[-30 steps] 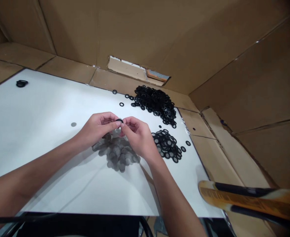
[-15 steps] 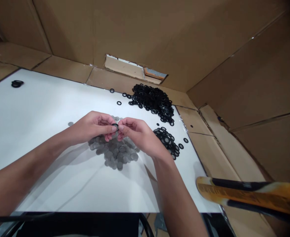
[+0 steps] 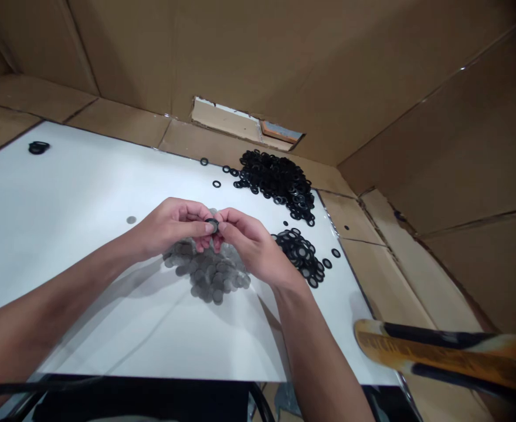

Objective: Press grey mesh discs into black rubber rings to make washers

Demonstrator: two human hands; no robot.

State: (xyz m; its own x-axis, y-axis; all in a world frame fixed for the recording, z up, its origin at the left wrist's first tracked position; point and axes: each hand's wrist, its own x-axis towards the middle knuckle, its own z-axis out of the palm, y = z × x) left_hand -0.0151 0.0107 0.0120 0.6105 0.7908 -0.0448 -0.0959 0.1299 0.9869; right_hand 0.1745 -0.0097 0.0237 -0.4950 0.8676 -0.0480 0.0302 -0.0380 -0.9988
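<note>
Head view: looking forward and down at two bare hands over a white board (image 3: 64, 176), with brown cardboard walls (image 3: 311, 64) rising behind it.

Left hand (image 3: 170, 225): fingers curled inward, thumb and fingertips closed on the left edge of the ring.

Right hand (image 3: 249, 240): curled the same way, its fingertips (image 3: 221, 225) pressed against the ring's right edge, knuckles just beside the left hand.

Held thing: a black rubber ring (image 3: 211, 225), pinched between both hands at their fingertips, above the grey pile. Whether anything sits inside it is too small to tell.

Under the hands: a loose pile of grey mesh discs (image 3: 209, 278), its far edge partly hidden by the fingers.

Beyond the hands: a large heap of black rings (image 3: 278, 181), with a few strays (image 3: 216, 184) on its near left side.

Right of the right hand: a smaller heap of black rings with pale centres (image 3: 299, 255).

Left of the left hand: one lone grey disc (image 3: 131, 220).

Handling: fingertip pressure spread evenly around the rim looks best; the rubber seems small enough to slip or flip under uneven force.
</note>
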